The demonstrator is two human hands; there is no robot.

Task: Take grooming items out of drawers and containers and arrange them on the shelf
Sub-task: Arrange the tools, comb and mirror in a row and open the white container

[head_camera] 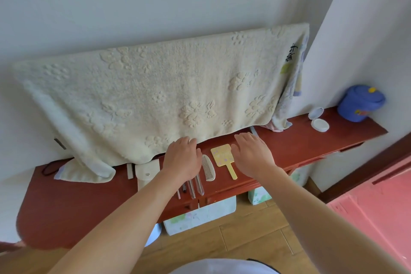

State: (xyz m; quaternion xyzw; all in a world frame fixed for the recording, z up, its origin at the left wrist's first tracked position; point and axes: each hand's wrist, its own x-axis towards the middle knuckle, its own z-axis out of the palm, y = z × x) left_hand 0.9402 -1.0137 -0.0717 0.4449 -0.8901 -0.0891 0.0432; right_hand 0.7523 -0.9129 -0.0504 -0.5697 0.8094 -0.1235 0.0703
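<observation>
- White garment [222, 268] at the bottom edge, closest in; two bare forearms reach out from it toward the red shelf [89, 196]
- Left hand [182, 160] palm down, fingers straight, gripping nothing; it covers the far ends of a few thin clear sticks [196, 186]; touching them or hovering above, cannot tell
- Right hand [253, 155] likewise flat, fingers loosely spread, empty, just right of the hand mirror [221, 154]
- Between the hands, flat on the shelf: a pale comb [208, 168] and the yellow mirror, side by side, not touching
- Left of the left hand: a cream pouch [146, 172] and a small pale block [130, 171], near the hem of a draped towel [155, 87]
- Far right end: an open round white compact [320, 124], then a blue tub [361, 102]
- Handling, my guess: all light and stiff. Mirror face likely fragile, so take it by the handle. Comb is thin and lies flat; pinch it by the spine at the edges. Sticks look smooth and apt to roll; gather them as a bunch
</observation>
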